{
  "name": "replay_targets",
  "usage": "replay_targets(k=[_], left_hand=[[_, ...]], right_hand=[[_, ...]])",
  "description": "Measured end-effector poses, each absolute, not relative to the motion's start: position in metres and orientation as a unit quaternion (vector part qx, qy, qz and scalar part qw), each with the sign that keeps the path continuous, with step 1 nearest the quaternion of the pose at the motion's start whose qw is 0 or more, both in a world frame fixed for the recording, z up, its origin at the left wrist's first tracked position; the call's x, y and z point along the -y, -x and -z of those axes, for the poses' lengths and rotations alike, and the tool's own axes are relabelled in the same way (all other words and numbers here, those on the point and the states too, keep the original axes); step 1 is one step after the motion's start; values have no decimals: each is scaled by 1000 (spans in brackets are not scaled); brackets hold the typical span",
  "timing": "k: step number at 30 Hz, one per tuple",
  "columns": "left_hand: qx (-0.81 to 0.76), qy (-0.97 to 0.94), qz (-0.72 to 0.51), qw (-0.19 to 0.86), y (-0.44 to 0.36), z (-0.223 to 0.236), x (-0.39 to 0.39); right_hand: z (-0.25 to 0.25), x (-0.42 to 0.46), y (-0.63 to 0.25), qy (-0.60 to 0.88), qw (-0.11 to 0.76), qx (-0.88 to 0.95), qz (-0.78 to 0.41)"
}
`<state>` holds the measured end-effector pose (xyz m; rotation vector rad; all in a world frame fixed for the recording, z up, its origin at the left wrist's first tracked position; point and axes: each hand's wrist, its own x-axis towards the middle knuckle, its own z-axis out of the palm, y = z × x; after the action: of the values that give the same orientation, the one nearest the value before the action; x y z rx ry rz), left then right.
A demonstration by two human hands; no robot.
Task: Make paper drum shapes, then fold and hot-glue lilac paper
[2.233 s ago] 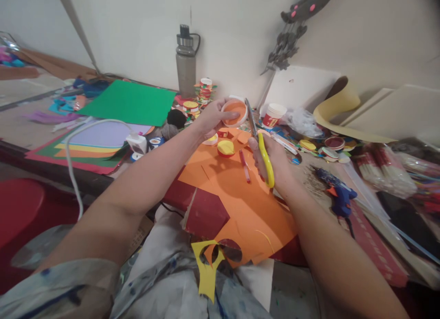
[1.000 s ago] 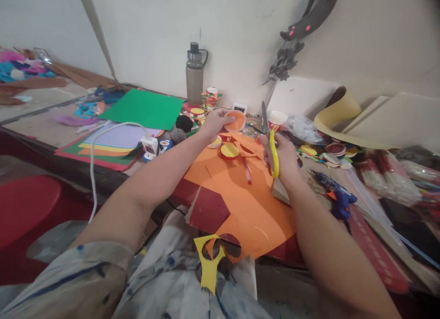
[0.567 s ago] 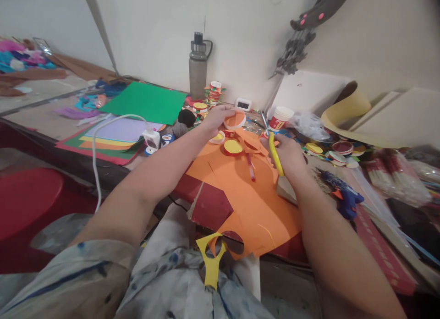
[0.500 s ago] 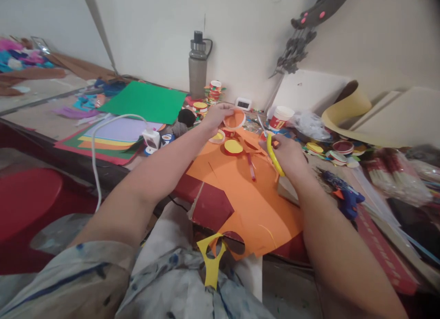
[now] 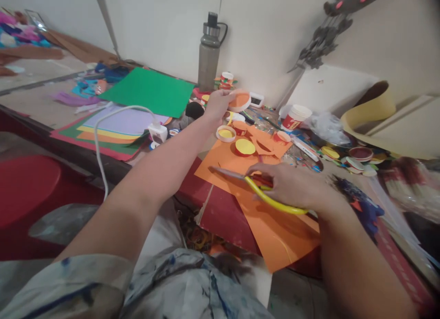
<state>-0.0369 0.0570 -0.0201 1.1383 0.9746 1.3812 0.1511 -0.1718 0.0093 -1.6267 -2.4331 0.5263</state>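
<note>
My left hand (image 5: pixel 220 106) is closed on the edge of a round orange disc with a white rim (image 5: pixel 240 100), lifted over the far side of the work area. My right hand (image 5: pixel 292 186) grips scissors (image 5: pixel 264 200) by their yellow handles. The blades point left and look closed, above an orange paper sheet (image 5: pixel 271 239). Something reddish shows between the right fingers; I cannot tell what it is. On the sheet stands a small cup piece with a yellow top (image 5: pixel 245 147), and a white-rimmed yellow one (image 5: pixel 226 134) is beside it.
Behind stand a grey water bottle (image 5: pixel 208 57) and a red-and-white paper cup (image 5: pixel 297 117). Green paper (image 5: pixel 151 90) and stacked coloured sheets lie left, near a white charger (image 5: pixel 157 132) with its cable. A blue glue gun (image 5: pixel 366 213) lies right. A red stool (image 5: pixel 27 186) is at left.
My right hand has come lower and nearer, turning the scissors from upright to pointing left. My left hand still holds the orange disc. The yellow cut-out scrap no longer shows on my lap.
</note>
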Motion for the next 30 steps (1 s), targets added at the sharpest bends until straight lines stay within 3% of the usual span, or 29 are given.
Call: replay_targets(k=[4,8,13,19,26,30], left_hand=[[-391,-506,-541,547,35,21,-51],[-382,-514,-522,563,33,24,-50],[-381,-512,-525,564,31,34,-61],[-371,-528,-510,568,27,41,-67],[-383,-541,-499,558,23,41,-65],[-366,-539,-511,560,23,43,-69]], right_hand=[[-11,186,-139,490,11,847,-204],[-5,196,-139,452,47,876,-163],[-2,194,-142,511,80,848,-115],[21,145,-173,600,255,758,16],[74,102,-195,623,184,760,16],[75,96,-194,642,214,736,27]])
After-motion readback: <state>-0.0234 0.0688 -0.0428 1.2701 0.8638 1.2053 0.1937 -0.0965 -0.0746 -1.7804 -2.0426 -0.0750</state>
